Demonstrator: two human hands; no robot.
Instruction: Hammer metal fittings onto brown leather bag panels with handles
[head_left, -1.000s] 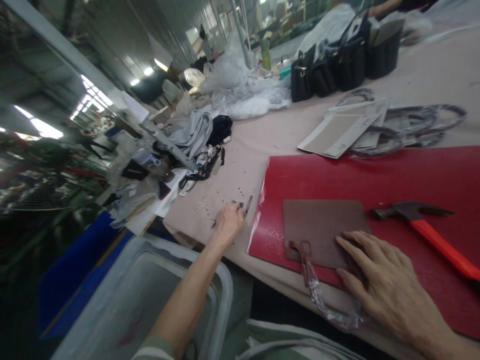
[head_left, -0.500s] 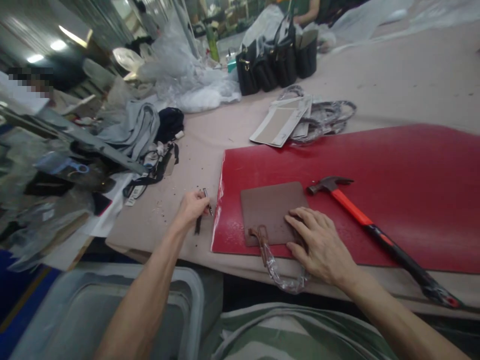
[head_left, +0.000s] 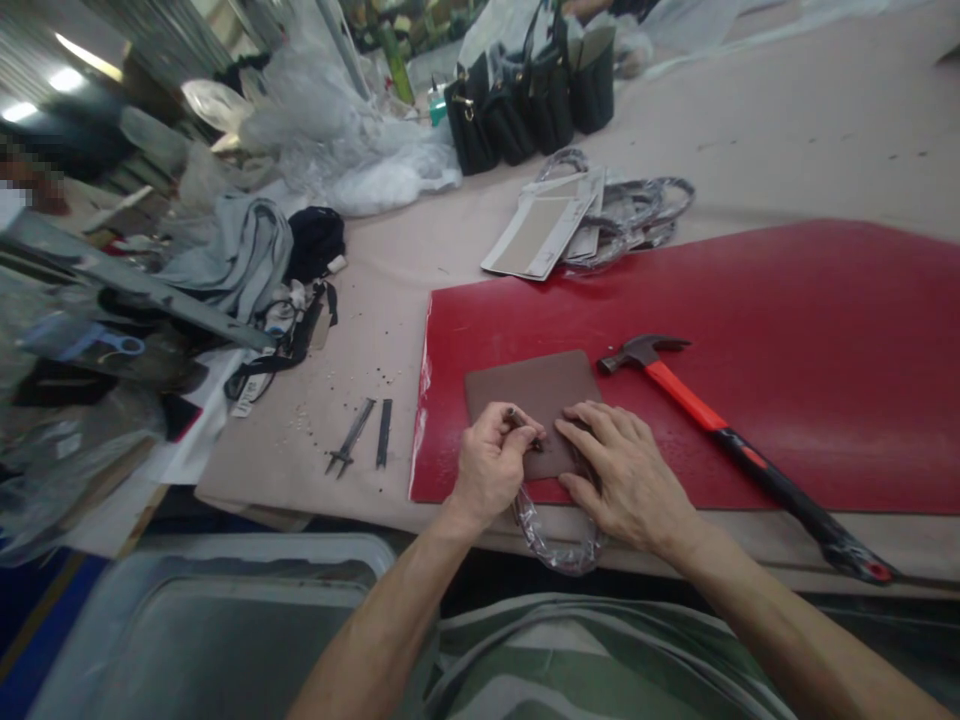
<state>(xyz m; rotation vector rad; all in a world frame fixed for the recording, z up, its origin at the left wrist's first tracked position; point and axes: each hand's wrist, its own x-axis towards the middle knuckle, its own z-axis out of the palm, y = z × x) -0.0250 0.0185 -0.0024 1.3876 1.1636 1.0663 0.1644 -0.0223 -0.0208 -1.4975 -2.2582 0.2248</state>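
A brown leather piece (head_left: pixel 531 380) lies flat on a red mat (head_left: pixel 780 350). Over its lower middle, my left hand (head_left: pixel 491 455) pinches a short dark metal punch (head_left: pixel 517 417), tilted, its tip close to or on the leather. My right hand (head_left: pixel 626 470) rests on the leather's right side, fingers stretched out and apart. A handle strap in clear plastic wrap (head_left: pixel 559 550) hangs from the near edge, its upper end hidden behind my left hand. To the right, a claw hammer (head_left: pixel 701 410) with an orange and black handle lies on the mat.
Left of the mat lie a pair of dividers (head_left: pixel 350 440) and a short dark bar (head_left: pixel 383 433). Behind it are card-backed pieces with wrapped handles (head_left: pixel 540 225) and black handbags (head_left: pixel 525 110). A grey plastic bin (head_left: pixel 247 560) stands below the table's left front edge.
My left hand has carried the punch from the bare table, left of the mat, rightward over the leather. My right hand stays on the leather. The view has shifted slightly.
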